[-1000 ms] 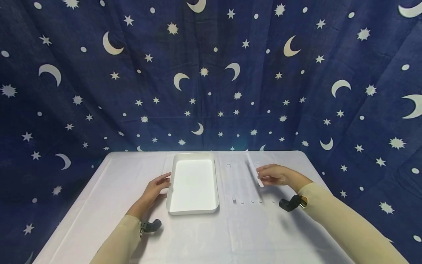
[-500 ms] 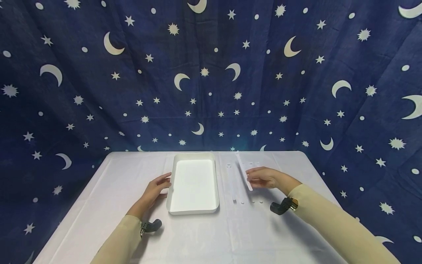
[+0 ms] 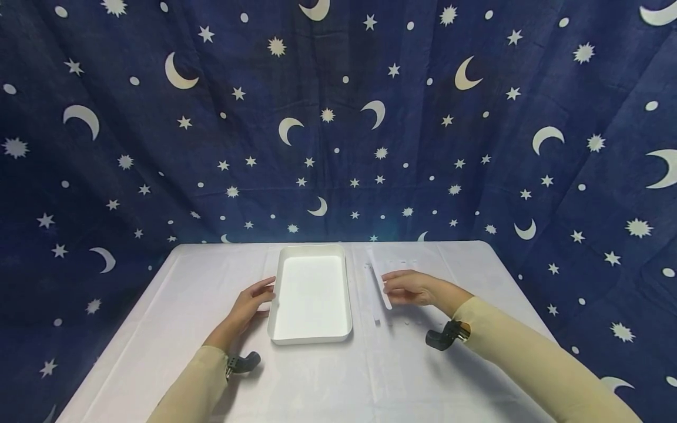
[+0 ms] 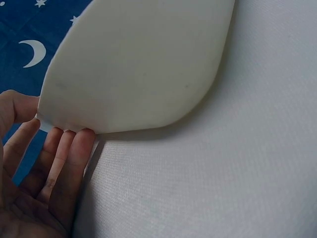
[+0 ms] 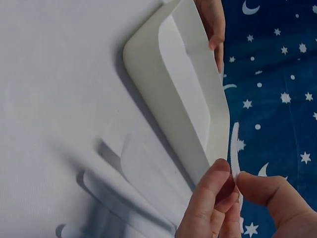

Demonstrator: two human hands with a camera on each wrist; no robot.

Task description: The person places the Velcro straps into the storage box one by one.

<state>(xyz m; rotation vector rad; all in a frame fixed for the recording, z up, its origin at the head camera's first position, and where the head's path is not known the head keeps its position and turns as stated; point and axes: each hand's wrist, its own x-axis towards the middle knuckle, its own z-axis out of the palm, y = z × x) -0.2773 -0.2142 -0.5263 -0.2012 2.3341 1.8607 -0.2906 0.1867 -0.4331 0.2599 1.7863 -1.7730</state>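
A shallow white tray (image 3: pixel 311 299) with rounded corners sits on the cloth. My left hand (image 3: pixel 248 302) holds its left side, thumb at the rim (image 4: pixel 42 99) and fingers against the outer wall. To the right, my right hand (image 3: pixel 412 288) pinches a long, thin white strip (image 3: pixel 378 282) with a rounded end between thumb and fingers; its kind cannot be told. In the right wrist view the strip (image 5: pixel 235 148) stands edge-on beside the tray (image 5: pixel 198 99). Another white strip (image 3: pixel 372 299) lies on the cloth between tray and right hand.
Several more pale, round-ended strips (image 5: pixel 114 198) lie side by side under the right hand, nearly matching the white tablecloth (image 3: pixel 317 382). A dark blue curtain (image 3: pixel 338 153) with moons and stars hangs behind the table. Each wrist carries a black camera mount (image 3: pixel 446 335).
My right hand has moved left with the strip in its fingers, toward the tray, and slightly nearer the front. My left hand and the tray have stayed in place.
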